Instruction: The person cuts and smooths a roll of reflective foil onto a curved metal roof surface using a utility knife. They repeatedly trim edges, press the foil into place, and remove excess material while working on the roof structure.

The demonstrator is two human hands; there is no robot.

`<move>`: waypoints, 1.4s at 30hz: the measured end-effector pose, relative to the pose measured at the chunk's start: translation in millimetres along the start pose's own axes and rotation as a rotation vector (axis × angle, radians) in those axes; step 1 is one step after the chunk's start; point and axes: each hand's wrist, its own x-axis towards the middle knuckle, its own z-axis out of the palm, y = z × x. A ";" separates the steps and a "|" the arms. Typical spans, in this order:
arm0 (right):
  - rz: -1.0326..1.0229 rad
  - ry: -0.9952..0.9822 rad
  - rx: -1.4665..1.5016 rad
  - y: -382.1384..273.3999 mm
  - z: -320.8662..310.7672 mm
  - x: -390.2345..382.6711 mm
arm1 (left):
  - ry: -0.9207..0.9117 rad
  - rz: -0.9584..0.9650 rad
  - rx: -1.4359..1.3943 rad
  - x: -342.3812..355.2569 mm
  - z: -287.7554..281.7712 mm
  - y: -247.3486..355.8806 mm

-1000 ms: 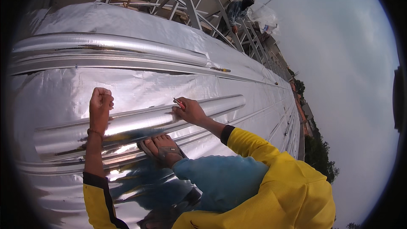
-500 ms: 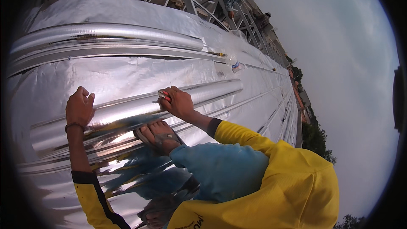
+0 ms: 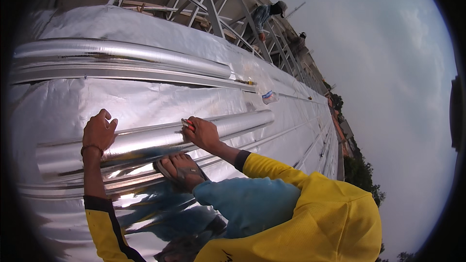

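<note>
A long roll of silver foil [image 3: 145, 141] lies across the foil-covered roof in front of me. My left hand [image 3: 99, 131] rests against the roll's left part, fingers loosely bent and thumb apart, holding nothing. Further right, my right hand [image 3: 204, 133] is closed on what looks like a red utility knife [image 3: 188, 124], held just above the roll's upper side. The blade cannot be made out. My sandalled foot [image 3: 180, 167] stands beside the roll's near side, next to a metal batten [image 3: 131, 183].
A second foil roll [image 3: 126, 51] lies beyond, along another metal batten [image 3: 136, 73]. A clear plastic bottle [image 3: 269, 96] lies to the right of it. Steel trusses [image 3: 211, 7] rise at the back, where a person [image 3: 262, 17] bends over. The roof edge [image 3: 340, 157] runs along the right.
The view has tilted, so the far roll and trusses sit lower in the picture. Both hands keep nearly the same places on the foil roll; the right still grips the knife.
</note>
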 end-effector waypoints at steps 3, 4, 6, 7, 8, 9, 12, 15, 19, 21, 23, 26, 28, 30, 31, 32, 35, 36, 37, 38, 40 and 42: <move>-0.019 -0.060 -0.034 -2.9 -4.9 12.6 | 0.010 0.016 0.014 4.2 3.7 -10.2; -0.025 -0.077 -0.061 -3.7 -5.2 19.2 | 0.013 0.023 0.020 5.7 5.9 -12.9; -0.030 -0.087 -0.095 -5.1 -2.5 26.7 | 0.018 0.034 0.030 7.7 8.2 -14.0; -0.027 -0.080 -0.102 -5.3 0.0 29.0 | 0.003 0.025 0.036 6.4 8.5 -12.2; -0.025 -0.072 -0.110 -4.4 0.9 29.1 | -0.012 0.015 0.043 4.3 8.1 -9.6; -0.010 -0.069 -0.116 -7.2 0.2 28.4 | -0.022 0.006 0.054 2.5 3.8 -5.9; 0.026 -0.063 -0.125 -14.4 -0.3 22.8 | -0.129 -0.067 0.194 -6.6 -7.3 10.6; 0.032 -0.056 -0.116 -14.8 0.3 20.2 | -0.208 -0.101 0.322 -2.3 -6.3 10.0; 0.003 -0.049 -0.115 -10.1 2.8 21.1 | -0.301 -0.162 0.430 6.7 -2.8 7.9; -0.003 -0.045 -0.113 -9.7 3.2 21.5 | -0.371 -0.221 0.384 13.5 -8.0 7.1; 0.000 -0.041 -0.106 -12.0 3.8 21.9 | -0.417 -0.285 0.346 19.6 -11.8 -0.5; 0.011 -0.038 -0.089 -13.7 1.1 20.0 | -0.437 -0.341 0.314 26.1 -14.5 -5.3; -0.003 -0.028 -0.076 -12.2 1.4 17.9 | -0.430 -0.334 0.328 21.8 -21.9 -0.7; -0.003 -0.024 -0.071 -10.6 1.3 16.5 | -0.443 -0.331 0.305 20.0 -24.7 4.7; 0.004 -0.025 -0.072 -9.9 0.9 16.1 | -0.450 -0.323 0.302 21.2 -23.6 3.9; 0.011 -0.027 -0.074 -9.2 0.4 15.7 | -0.457 -0.315 0.298 22.6 -22.1 2.3; -0.014 0.011 -0.067 -5.4 4.9 16.2 | -0.386 -0.248 0.307 29.7 -12.8 -15.7; -0.001 0.009 -0.068 -7.2 4.9 16.7 | -0.352 -0.211 0.294 29.4 -11.8 -19.6; 0.011 0.006 -0.069 -8.8 4.5 16.9 | -0.317 -0.174 0.281 28.8 -11.3 -23.0; 0.023 0.003 -0.070 -10.5 3.9 17.2 | -0.281 -0.137 0.268 27.5 -11.2 -25.5; 0.030 -0.009 -0.075 -11.3 4.5 17.5 | -0.225 -0.087 0.218 24.0 -9.7 -29.6; 0.033 -0.019 -0.079 -11.3 4.7 17.5 | -0.190 -0.055 0.172 21.1 -11.0 -30.3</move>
